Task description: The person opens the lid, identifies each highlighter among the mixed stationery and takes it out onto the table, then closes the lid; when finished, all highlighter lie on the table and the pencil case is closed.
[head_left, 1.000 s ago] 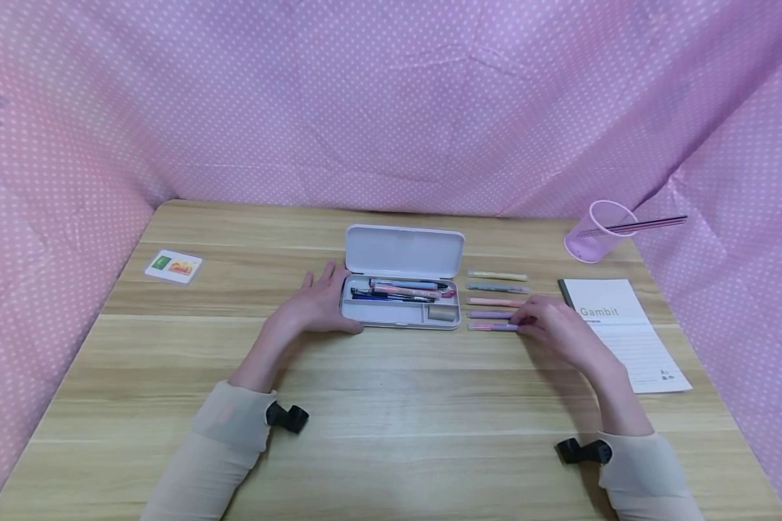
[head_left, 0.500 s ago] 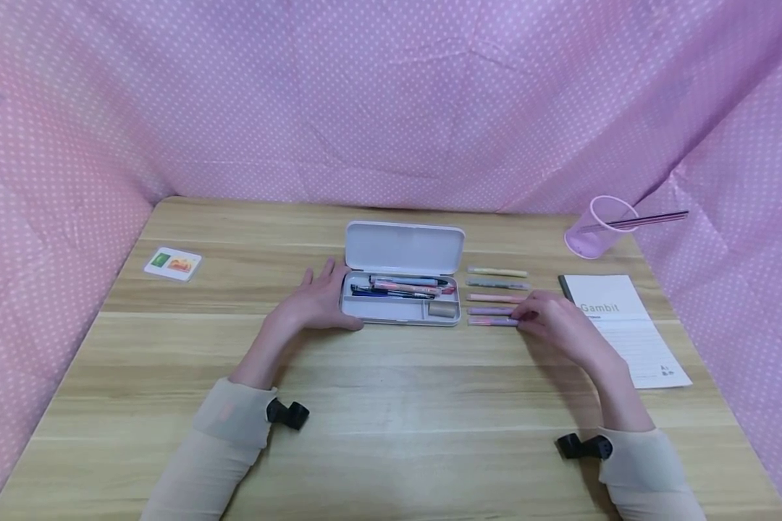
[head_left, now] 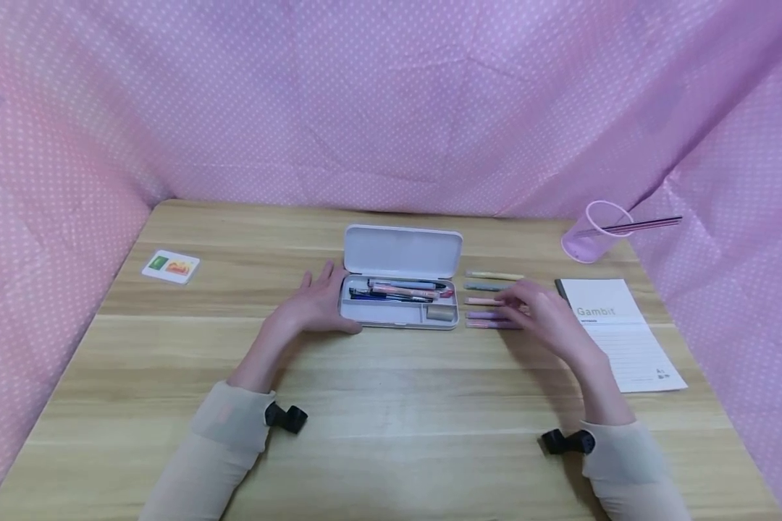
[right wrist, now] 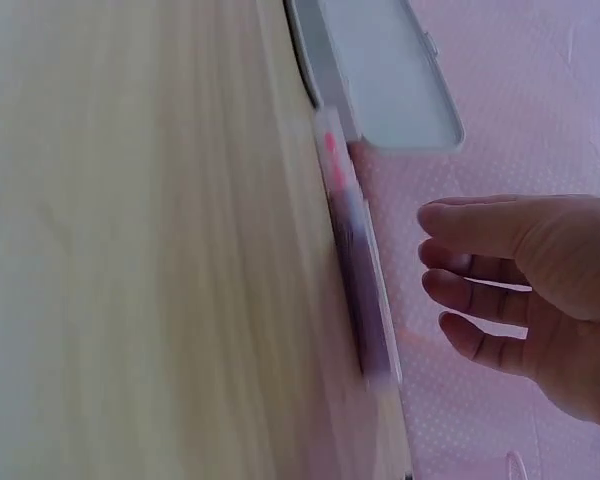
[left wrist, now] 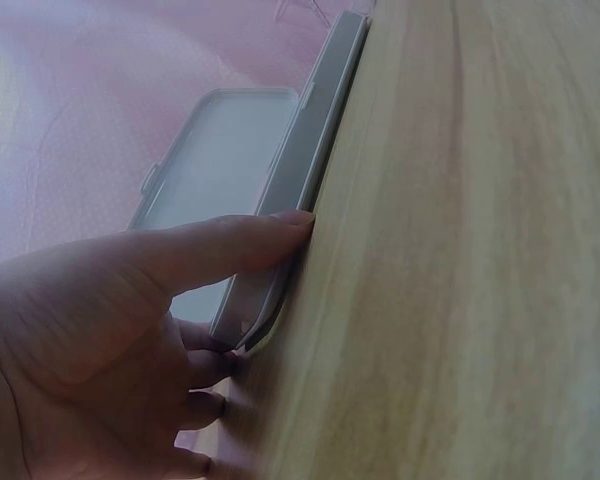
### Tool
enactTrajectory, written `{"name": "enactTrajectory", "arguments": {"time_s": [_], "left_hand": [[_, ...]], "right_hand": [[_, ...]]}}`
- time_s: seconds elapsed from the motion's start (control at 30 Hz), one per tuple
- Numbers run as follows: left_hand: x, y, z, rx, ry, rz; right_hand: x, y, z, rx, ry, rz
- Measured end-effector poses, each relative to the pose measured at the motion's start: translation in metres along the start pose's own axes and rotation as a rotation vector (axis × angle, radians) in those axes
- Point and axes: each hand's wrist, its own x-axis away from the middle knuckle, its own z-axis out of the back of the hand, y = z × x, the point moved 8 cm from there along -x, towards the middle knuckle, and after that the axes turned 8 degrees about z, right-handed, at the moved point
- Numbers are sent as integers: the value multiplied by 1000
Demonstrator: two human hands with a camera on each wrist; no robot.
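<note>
A white pencil case (head_left: 391,313) lies with its lid (head_left: 402,250) raised, several pens (head_left: 404,288) in its back compartment and a greyish block (head_left: 439,312) in its front right one. My left hand (head_left: 316,300) rests at the case's left end, fingers spread. In the left wrist view its thumb (left wrist: 255,240) lies straight against the front wall. My right hand (head_left: 547,315) hovers over the right ends of several pens in a row. Among them are a yellow pen (head_left: 494,275), a pink pen (head_left: 482,301) and a pink-and-purple pen (right wrist: 350,230). The right wrist view shows nothing between its fingers.
A white notebook (head_left: 615,340) marked Gambit lies beyond the right hand. At the back right a pink cup (head_left: 583,242) holds thin dark sticks (head_left: 648,225). A small card (head_left: 171,267) with pictures lies at the far left, and pink dotted cloth (head_left: 391,130) hangs behind the table.
My right hand has risen off the nearest pens and moved left and back, over the middle of the row. The left hand has stayed at the case.
</note>
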Motion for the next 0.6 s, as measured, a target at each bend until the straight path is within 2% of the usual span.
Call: {"name": "enactTrajectory", "arguments": {"time_s": [0.37,0.6], "left_hand": [[-1,0,-1,10,5,-12],[-1,-2,-1,7,5,-10]], "right_hand": [[-60,-44,-36,-236,-35,19],[-82,-63,-56,-216,-59,38]]}}
